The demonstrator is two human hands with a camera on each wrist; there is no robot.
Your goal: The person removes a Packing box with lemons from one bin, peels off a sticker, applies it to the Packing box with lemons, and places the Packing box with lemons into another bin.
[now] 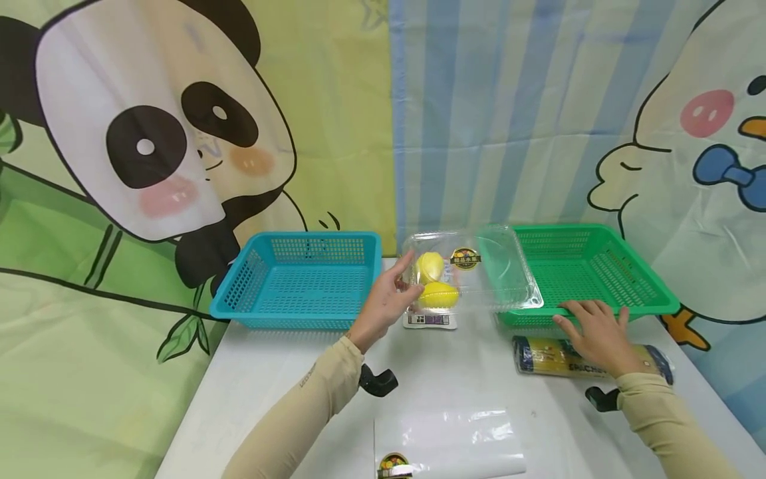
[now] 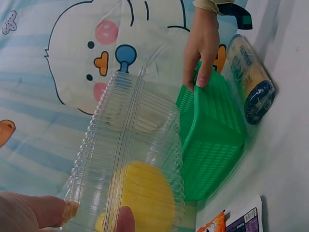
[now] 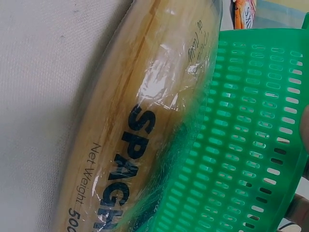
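My left hand [image 1: 389, 296] grips the left end of a clear plastic clamshell box [image 1: 497, 273], its thumb at the near side. Inside the box, at its left end, lie two yellow fruits [image 1: 439, 295] that look like lemons; one yellow fruit [image 2: 147, 198] shows large in the left wrist view. The box is held up, overlapping the left part of a green basket [image 1: 649, 286] in the head view. My right hand [image 1: 601, 336] pinches that basket's near rim, fingers over the edge. Below this hand lies a bag of spaghetti [image 1: 556, 356], close against the basket in the right wrist view.
A blue basket [image 1: 299, 322] stands at the back left of the white table [image 1: 461, 366]. Beneath the box lies a small printed packet [image 1: 429, 320], partly hidden. At the front is a flat glossy sheet [image 1: 455, 439] with a round label. A printed curtain [image 1: 449, 120] hangs behind.
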